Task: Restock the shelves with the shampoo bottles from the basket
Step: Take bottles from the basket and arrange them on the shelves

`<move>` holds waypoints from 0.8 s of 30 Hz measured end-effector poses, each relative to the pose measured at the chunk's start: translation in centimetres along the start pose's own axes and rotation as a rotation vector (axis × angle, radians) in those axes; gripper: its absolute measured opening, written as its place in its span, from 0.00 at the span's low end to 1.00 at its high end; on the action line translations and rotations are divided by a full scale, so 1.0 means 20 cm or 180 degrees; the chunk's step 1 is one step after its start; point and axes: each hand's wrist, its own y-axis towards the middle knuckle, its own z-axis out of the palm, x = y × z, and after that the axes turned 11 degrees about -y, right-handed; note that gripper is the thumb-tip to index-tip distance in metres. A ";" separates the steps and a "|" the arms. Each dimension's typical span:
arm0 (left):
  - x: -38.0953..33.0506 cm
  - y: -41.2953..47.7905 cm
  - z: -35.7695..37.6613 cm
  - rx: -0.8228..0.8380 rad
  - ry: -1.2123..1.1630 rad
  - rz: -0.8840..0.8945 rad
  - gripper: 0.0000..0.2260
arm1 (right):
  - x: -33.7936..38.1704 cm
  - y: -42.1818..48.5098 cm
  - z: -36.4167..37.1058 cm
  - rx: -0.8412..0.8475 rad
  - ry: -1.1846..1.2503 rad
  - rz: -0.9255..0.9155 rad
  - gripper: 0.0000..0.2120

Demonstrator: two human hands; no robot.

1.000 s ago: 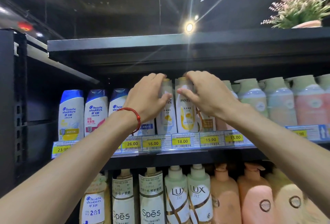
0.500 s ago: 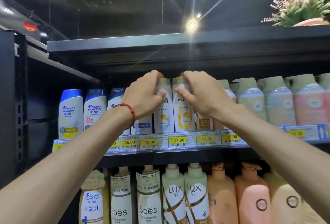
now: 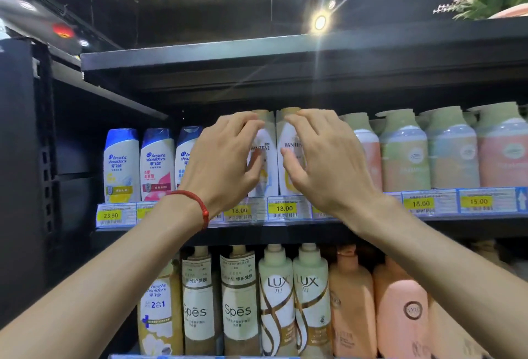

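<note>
Shampoo bottles point(image 3: 285, 132) upright, side by side at the shelf point(image 3: 285, 233) front edge, neighbours close either side. Left hand point(image 3: 225, 158), right hand point(image 3: 325, 158) before them, fingers spread, loose. Dark gap overhead.

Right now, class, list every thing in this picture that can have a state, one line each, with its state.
Left hand: fingers loosely spread, gripping nothing.
Right hand: fingers loosely spread, gripping nothing.
Left Pantene bottle: upright on the shelf.
Right Pantene bottle: upright beside it.
Head & Shoulders bottles: upright, caps closed.
Ceiling light: on.
</note>
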 end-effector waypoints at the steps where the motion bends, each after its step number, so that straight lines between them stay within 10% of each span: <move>1: -0.01 -0.05 -0.01 0.0057 0.0083 0.0041 0.18 | 0.03 -0.04 -0.02 0.0065 -0.0037 -0.0019 0.22; 24: 0.16 -1.62 -0.43 0.1593 0.0310 0.0093 0.21 | 1.20 -1.21 -0.29 0.1708 -0.0433 0.0154 0.25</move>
